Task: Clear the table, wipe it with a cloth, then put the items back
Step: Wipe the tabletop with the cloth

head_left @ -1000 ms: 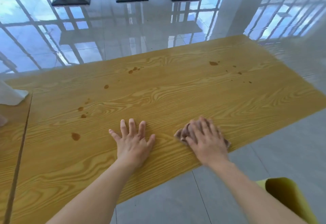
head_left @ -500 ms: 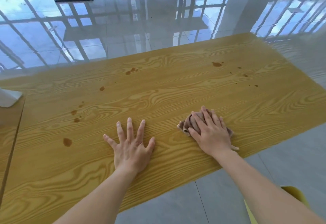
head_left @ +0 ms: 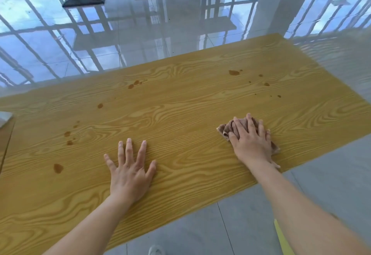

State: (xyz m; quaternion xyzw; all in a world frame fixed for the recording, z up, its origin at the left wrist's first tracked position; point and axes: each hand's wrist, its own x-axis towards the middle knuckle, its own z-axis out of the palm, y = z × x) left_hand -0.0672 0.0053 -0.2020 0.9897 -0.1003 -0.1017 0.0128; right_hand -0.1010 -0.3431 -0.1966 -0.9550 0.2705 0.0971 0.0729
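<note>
the left grip (head_left: 130,172) is laid flat on the smooth wood-grain worktop (head_left: 180,114), fingers spread, nothing held. to its right, the crumpled brown cloth (head_left: 222,129) is pressed down under the right grip (head_left: 251,140), fingers straight and close together, near the front edge. beyond that grip, small brown stains (head_left: 233,72) are seen well apart; the right grip is judged the nearer one to them.
</note>
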